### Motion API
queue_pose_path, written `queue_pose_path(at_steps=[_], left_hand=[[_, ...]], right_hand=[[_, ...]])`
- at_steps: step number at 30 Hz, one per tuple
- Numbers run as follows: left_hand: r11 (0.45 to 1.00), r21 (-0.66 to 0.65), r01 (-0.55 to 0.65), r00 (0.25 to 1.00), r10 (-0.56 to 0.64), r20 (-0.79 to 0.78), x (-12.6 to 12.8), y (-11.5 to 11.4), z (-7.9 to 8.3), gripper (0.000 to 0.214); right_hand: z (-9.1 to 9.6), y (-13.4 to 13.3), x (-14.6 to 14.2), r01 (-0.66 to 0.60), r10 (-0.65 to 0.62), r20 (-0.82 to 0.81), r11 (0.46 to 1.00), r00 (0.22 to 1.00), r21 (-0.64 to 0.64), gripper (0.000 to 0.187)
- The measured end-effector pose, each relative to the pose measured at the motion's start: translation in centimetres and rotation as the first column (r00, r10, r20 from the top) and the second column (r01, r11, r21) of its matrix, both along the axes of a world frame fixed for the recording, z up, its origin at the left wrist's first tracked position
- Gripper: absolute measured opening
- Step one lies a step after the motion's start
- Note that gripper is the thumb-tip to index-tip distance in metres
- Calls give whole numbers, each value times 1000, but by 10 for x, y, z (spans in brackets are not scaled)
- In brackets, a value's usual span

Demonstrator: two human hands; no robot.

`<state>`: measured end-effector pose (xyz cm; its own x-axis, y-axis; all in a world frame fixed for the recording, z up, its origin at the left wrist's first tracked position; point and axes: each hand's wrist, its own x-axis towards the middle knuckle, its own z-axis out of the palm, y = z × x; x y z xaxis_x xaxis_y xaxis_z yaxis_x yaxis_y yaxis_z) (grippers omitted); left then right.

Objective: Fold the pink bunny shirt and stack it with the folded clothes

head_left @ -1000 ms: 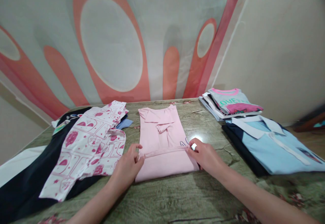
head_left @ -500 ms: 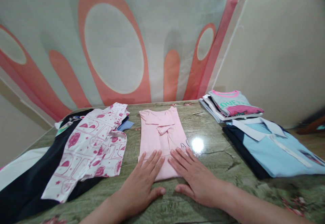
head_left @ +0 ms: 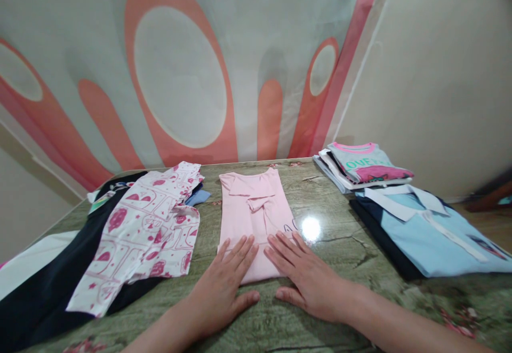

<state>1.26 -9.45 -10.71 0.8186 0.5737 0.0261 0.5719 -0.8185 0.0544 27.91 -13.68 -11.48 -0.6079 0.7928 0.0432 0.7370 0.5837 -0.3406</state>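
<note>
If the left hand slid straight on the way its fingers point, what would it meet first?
Probably the loose fold midway up the pink garment under the left hand, though the right hand lies close beside that line and depth is hard to judge.

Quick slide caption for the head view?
Left hand and right hand rest on a folded pink shirt, with a patterned top to its left and a blue shirt to its right.
</note>
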Motion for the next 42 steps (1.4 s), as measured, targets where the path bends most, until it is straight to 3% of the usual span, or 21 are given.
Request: queue_pose_path(at_steps=[7, 19, 25, 31, 37, 42], left_hand=[[999, 29, -17, 1000, 17, -15, 1, 4, -4, 66], [950, 307, 53, 998, -43, -41, 0, 4, -16, 52], [956, 292, 30, 1000, -30, -4, 3, 4, -18, 57], [945, 326, 26, 999, -39, 33, 4, 6, -20, 45], [966, 256, 21, 992, -52, 115, 1, 9, -17, 38], [982, 185, 29, 995, -47, 93, -5, 9, -17, 61]], right_hand=[[-1, 1, 0, 12, -12, -5, 1000, 1000, -21, 72], [2, 1, -3, 40, -40, -19, 999, 999, -7, 67], [-4, 4, -6, 75, -74, -22, 996, 997, 42, 60], [-7, 5, -7, 86, -84, -35, 994, 996, 66, 56], [-9, 11, -3, 101, -95, -71, 991, 993, 86, 57], [-14, 17, 3, 97, -84, -97, 985, 992, 140, 68]])
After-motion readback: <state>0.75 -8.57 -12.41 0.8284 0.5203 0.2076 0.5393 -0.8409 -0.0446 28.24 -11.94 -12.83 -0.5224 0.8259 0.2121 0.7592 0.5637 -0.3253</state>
